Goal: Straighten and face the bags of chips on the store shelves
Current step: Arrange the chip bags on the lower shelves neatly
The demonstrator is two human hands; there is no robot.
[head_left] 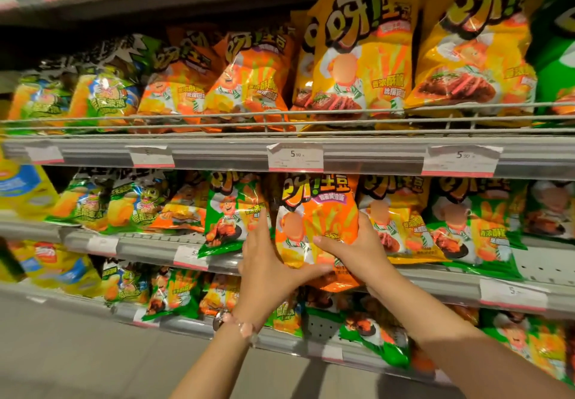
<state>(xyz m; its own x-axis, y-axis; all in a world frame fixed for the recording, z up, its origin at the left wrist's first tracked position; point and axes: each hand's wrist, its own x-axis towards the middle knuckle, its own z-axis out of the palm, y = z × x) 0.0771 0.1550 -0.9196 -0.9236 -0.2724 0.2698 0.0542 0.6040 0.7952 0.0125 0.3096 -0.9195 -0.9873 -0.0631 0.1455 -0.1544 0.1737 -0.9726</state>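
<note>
bare forearms, pink beaded bracelet (238, 325) (left wrist)

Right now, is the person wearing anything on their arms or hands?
Yes. The left wrist has a bracelet of pale pink beads with a round silvery charm. The left hand and right hand wear no gloves, and both forearms are bare, without sleeves. I see no rings.
</note>
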